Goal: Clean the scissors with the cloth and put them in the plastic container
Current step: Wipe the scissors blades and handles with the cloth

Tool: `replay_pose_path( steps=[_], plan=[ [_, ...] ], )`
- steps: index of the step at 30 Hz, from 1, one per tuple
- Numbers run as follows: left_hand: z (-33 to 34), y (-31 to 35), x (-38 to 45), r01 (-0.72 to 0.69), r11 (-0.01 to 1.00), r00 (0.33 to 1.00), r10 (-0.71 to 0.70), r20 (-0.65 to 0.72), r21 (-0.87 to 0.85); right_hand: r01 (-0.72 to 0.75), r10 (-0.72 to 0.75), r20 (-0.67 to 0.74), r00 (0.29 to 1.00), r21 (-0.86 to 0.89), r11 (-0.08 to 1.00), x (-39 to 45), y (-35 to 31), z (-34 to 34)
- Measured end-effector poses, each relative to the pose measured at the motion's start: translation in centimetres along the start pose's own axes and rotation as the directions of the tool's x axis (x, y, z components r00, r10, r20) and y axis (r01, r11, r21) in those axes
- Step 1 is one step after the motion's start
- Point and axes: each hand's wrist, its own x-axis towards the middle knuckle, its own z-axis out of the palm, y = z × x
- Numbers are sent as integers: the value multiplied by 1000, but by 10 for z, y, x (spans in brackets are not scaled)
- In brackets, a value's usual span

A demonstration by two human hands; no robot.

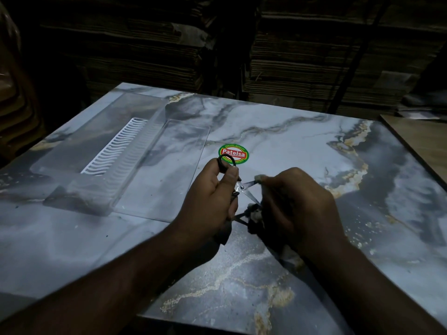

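Small black-handled scissors are held above the marble table with their steel blades spread apart. My left hand grips the handles, one black ring sticking up above my fingers. My right hand holds a dark, dirty cloth bunched against the blades; the blade tips disappear under the cloth and my fingers. The clear plastic container lies open at the left of the table, its lid flat beside the tray, with a white ribbed insert inside.
A round green and red "Patelsa" sticker is stuck on the marble tabletop just beyond my hands. A wooden board lies at the right edge. Stacks of flattened cardboard stand behind the table in the dark.
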Motion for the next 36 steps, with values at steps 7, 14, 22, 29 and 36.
replay_pose_path(
  steps=[7, 14, 22, 29, 36],
  plan=[
    [0, -2, 1, -40, 996, 999, 37, 39, 76, -73, 77, -93, 993, 46, 996, -1, 4, -13],
    [0, -4, 1, -30, 995, 999, 27, 24, 95, 127, -130, 39, 991, 65, 990, -3, -7, 4],
    [1, -4, 3, 19, 992, 1000, -18, -11, 121, 142, -141, 73, 987, -11, 990, -4, -9, 6],
    [1, -6, 4, 12, 984, 999, -7, -32, 175, 147, -133, 110, 985, -135, 980, -6, -16, 9],
    [3, 0, 1, 83, 994, 995, -78, -69, 71, 174, -153, 133, 979, -160, 972, -5, -14, 4]
  ],
)
